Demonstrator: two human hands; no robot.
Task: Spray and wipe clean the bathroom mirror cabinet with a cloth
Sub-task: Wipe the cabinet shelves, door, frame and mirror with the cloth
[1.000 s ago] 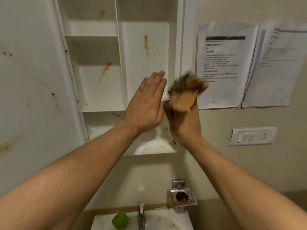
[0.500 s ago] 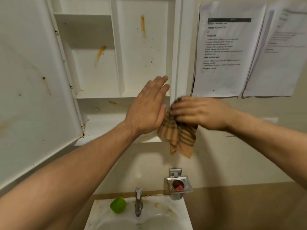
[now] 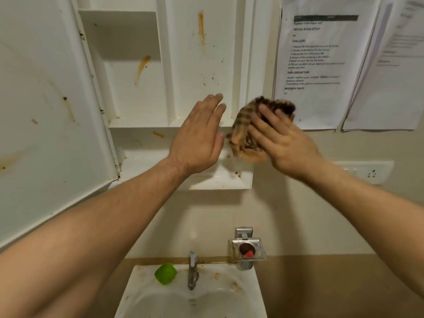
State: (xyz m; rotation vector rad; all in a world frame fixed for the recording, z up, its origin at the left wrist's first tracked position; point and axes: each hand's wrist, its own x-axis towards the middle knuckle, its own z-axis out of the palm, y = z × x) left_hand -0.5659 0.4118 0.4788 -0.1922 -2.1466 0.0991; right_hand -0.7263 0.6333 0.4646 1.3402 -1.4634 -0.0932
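1. Left hand point(image 3: 197, 138) is raised in front of the mirror cabinet point(image 3: 135, 104), flat and open with its fingers straight and together, and it holds nothing.
2. Right hand point(image 3: 284, 143) holds the cloth point(image 3: 241, 127), with its fingers laid over it and slightly curled; this part is motion-blurred.
3. The cloth is brown and orange checked and bunched up. It sits at the cabinet's right edge near the lower shelf, just beside the left hand's fingertips. Cannot tell if it touches the cabinet.
4. The cabinet door point(image 3: 46, 111) is swung open to the left, its inner face marked with brown spots and streaks.
5. The cabinet interior is white, with orange streaks on its back wall point(image 3: 201, 26) and dark specks on the right compartment.
6. Two printed paper sheets point(image 3: 321, 65) are stuck on the wall right of the cabinet, with a switch plate point(image 3: 364, 172) below them.
7. Sink point(image 3: 137, 283) is below, its rim stained. The tap point(image 3: 192, 269) stands at the middle, with a green object point(image 3: 165, 273) just left of it.
8. A metal holder point(image 3: 247, 249) is on the wall above the sink's right corner, with something red inside.
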